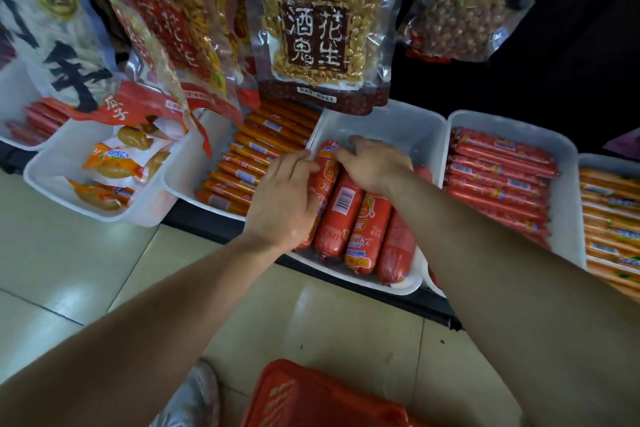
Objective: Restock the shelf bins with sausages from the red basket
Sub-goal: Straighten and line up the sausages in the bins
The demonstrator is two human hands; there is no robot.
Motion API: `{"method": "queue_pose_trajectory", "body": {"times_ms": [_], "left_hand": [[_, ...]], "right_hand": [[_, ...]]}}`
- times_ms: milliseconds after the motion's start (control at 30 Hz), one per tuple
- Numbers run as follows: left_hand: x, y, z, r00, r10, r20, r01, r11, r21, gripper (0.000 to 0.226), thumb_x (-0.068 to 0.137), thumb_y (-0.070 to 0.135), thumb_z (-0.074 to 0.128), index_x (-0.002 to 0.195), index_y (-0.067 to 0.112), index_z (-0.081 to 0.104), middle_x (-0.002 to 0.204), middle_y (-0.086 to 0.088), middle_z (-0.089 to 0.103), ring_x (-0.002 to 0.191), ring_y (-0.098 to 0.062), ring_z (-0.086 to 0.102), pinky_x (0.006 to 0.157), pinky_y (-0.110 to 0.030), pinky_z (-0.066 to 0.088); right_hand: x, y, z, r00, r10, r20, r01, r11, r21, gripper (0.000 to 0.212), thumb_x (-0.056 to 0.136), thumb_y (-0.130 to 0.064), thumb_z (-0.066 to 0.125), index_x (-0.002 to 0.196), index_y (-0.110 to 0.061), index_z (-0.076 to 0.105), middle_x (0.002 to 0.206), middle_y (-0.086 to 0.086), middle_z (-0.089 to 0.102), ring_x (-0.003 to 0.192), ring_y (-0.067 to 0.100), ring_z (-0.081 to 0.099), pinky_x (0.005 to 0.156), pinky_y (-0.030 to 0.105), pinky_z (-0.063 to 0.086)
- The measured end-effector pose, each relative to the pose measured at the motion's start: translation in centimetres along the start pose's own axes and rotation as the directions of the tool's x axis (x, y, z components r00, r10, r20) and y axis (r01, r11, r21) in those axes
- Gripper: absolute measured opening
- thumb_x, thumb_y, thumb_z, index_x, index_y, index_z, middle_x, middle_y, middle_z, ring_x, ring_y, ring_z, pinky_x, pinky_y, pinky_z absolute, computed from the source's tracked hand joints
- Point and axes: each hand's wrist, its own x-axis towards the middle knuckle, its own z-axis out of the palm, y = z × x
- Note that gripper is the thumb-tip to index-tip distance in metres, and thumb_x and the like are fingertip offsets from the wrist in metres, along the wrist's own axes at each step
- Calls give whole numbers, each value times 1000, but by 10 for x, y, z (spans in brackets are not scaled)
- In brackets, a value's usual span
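Red fat sausage (327,166) lies in the white middle bin (398,128), long axis 1-to-7 o'clock. My left hand (282,204) presses its left flank, right hand (372,163) grips its far end, nearer. Red basket (311,395) sits at 6 o'clock.

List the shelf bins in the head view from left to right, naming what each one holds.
Bin of red sausages at the far left → bin of yellow snack packs → bin of thin orange sausages → bin of thick red sausages, both hands in it → bin of thin red sausages → bin of orange sausages at the right edge.
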Motion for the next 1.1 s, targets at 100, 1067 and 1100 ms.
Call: {"method": "queue_pose_trajectory", "body": {"times_ms": [100,1067,1100], "left_hand": [[-9,-6,2,999,-15,-32,14,999,-34,33,95,18,49,126,9,58,135,-7,53,128,-21,46,108,-37,41],[-6,2,7,999,-42,-32,44,995,88,46,90,44,50,128,18,55,140,0,46,123,-22,49,95,-40,50],[-6,1,7,999,-40,-28,42,995,92,46,90,44,49,128,18,55,140,1,46,123,-22,49,95,-40,49]], "right_hand": [[10,-9,0,998,-31,49,33,998,-53,71,85,-80,26,126,-33,61,129,2,64,117,27,58,85,38,43],[-28,19,18,974,-188,-129,160,966,-205,69,96,-64,25,153,-26,25,154,5,39,136,31,42,112,54,28],[-30,12,24,972,-205,-116,177,961,-214,71,95,-64,23,155,-26,20,155,4,36,138,30,39,114,55,24]]}}
